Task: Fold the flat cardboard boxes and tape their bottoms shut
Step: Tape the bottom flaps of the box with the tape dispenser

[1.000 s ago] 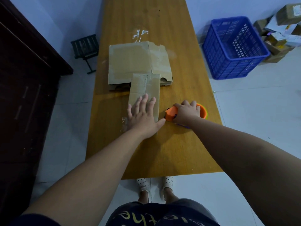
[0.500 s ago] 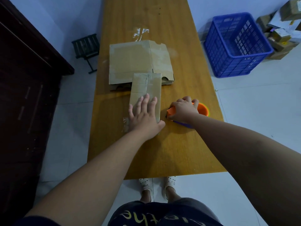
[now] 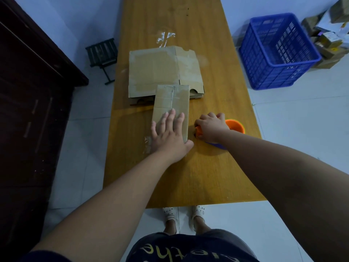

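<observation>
Wooden table (image 3: 207, 176) runs up frame centre on pale tiled floor (image 3: 302, 148); dark cabinet (image 3: 28, 110) left, blue crate (image 3: 277, 52) upper right. Small cardboard box (image 3: 173, 99) mid-table, overlapping flat cardboard stack (image 3: 156, 70) above; left hand (image 3: 170, 137) pressed flat on it, fingers straight. Just right of box, right hand (image 3: 211, 127) curled round orange tape dispenser (image 3: 235, 125).

The counter (image 3: 207, 176) is smooth varnished wood with a soft sheen. The box (image 3: 164, 106) and the flat cardboard (image 3: 154, 72) are matt brown card, the box's seam covered by glossy clear tape (image 3: 172, 95). The tape dispenser (image 3: 235, 125) is shiny orange plastic; the crate (image 3: 273, 72) is blue plastic lattice.
</observation>
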Tool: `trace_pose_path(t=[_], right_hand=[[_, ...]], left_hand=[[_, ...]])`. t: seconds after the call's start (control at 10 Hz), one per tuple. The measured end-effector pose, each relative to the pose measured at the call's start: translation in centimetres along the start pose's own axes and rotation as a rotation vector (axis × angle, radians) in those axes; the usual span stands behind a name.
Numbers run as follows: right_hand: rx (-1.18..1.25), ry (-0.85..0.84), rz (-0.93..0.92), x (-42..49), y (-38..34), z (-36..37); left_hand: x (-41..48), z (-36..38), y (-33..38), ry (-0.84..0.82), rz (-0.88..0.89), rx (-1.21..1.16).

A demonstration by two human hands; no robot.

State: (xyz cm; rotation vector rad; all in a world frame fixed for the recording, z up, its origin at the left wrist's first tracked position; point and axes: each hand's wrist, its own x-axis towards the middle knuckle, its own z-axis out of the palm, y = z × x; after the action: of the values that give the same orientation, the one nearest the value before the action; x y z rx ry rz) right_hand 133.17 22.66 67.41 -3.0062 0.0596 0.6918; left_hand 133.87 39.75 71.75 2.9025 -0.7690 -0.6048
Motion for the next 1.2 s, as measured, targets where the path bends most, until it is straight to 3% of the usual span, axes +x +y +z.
trace_pose_path(t=[0.5,0.7,0.8,1.2], right_hand=[[-0.431,0.094,-0.286,0.1,-0.5,-0.5],[-0.314,0.035,-0.170,-0.2,-0.5,-0.9],[-0.316,0.038,-0.196,-0.7,0.0,-0.8],[-0.500,0.148,-0.189,-1.4,0.1,-1.0]], left_hand=[[0.0,0.0,0.0,0.002,0.000,0.009],[0.1,0.1,0.0,0.005,-0.007,0.011],[0.0,0.1,0.2,0.011,-0.008,0.008],[-0.1,0.0,0.1,0.012,0.001,0.001]])
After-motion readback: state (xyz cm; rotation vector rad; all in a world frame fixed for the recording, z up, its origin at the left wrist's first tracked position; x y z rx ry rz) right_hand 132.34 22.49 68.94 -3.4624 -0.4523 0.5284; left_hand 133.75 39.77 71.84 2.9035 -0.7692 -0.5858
